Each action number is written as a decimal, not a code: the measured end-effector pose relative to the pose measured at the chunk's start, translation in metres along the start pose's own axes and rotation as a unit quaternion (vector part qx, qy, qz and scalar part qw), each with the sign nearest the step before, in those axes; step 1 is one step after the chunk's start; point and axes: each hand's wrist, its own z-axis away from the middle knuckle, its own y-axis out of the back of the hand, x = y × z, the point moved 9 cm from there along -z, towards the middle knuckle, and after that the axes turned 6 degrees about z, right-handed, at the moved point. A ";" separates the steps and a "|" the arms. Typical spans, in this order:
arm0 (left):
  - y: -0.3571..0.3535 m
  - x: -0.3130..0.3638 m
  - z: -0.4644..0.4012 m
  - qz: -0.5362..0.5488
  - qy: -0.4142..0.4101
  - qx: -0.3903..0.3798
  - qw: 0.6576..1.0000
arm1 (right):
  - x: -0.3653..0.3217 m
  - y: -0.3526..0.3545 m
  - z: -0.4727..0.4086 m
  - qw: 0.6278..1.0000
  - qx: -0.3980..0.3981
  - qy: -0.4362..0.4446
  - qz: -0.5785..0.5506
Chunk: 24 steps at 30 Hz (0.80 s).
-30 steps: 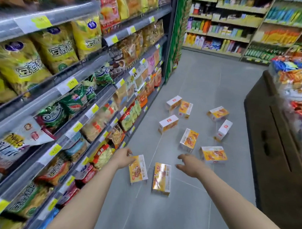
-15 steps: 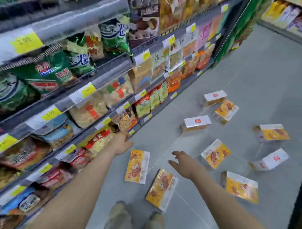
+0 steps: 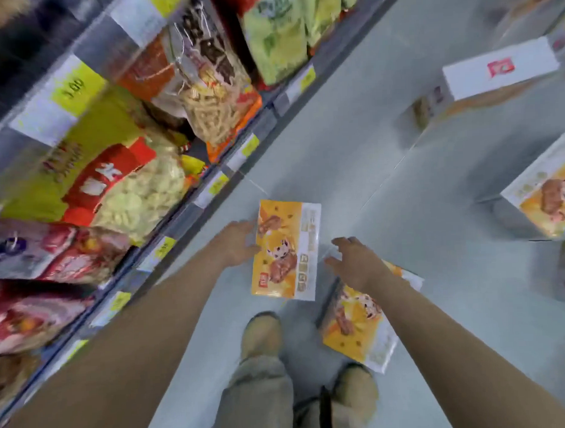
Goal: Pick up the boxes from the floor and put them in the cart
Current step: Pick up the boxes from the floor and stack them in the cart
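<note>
A flat orange-yellow snack box (image 3: 285, 249) lies on the grey floor just ahead of my feet. My left hand (image 3: 239, 242) touches its left edge with fingers spread. My right hand (image 3: 356, 265) hovers open just right of it, above a second orange box (image 3: 359, 332) lying on the floor and partly hidden by my forearm. Farther right a third box (image 3: 546, 195) shows its picture side, and a white-topped box (image 3: 497, 75) lies further away. No cart is in view.
Store shelves (image 3: 166, 224) packed with snack bags and yellow price tags run along the left, close to my left arm. My two shoes (image 3: 261, 336) stand just behind the boxes. Bare grey floor (image 3: 368, 153) stretches ahead between the boxes.
I have bent down and the view has dropped toward the floor. Both hands moved closer to the nearest box; my left hand now touches its left edge.
</note>
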 end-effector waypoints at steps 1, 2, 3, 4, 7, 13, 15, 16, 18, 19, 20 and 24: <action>-0.012 -0.015 -0.017 -0.001 0.017 -0.005 1.000 | 0.004 -0.015 -0.015 1.000 -0.005 -0.006 -0.013; -0.025 -0.029 -0.034 0.007 0.031 -0.010 0.999 | 0.008 -0.032 -0.032 1.000 -0.010 -0.011 -0.024; -0.035 -0.039 -0.046 0.012 0.041 -0.011 0.999 | 0.012 -0.044 -0.045 0.999 -0.014 -0.018 -0.036; -0.046 -0.048 -0.061 0.021 0.049 -0.010 0.999 | 0.016 -0.057 -0.060 0.998 -0.016 -0.025 -0.051; -0.072 -0.052 -0.083 0.077 0.056 -0.028 0.995 | 0.019 -0.080 -0.094 0.990 -0.016 -0.033 -0.134; -0.099 -0.067 -0.111 0.234 0.041 -0.038 0.971 | 0.008 -0.083 -0.105 0.955 0.043 -0.036 -0.291; -0.091 -0.053 -0.085 0.241 0.042 -0.043 0.969 | 0.007 -0.072 -0.087 0.948 0.057 -0.024 -0.312; -0.085 -0.045 -0.071 0.248 0.043 -0.039 0.967 | 0.006 -0.064 -0.076 0.944 0.057 -0.022 -0.323; -0.065 -0.019 -0.032 0.265 0.032 -0.040 0.963 | 0.001 -0.037 -0.039 0.939 0.065 -0.021 -0.337; -0.052 -0.006 -0.011 0.264 0.031 -0.035 0.963 | -0.002 -0.024 -0.021 0.937 0.067 -0.022 -0.342; -0.033 0.014 0.017 0.259 0.022 -0.026 0.965 | -0.005 -0.002 0.000 0.934 0.078 -0.021 -0.348; 0.032 0.089 0.128 0.220 -0.033 -0.021 0.975 | -0.017 0.092 0.104 0.935 0.106 -0.028 -0.336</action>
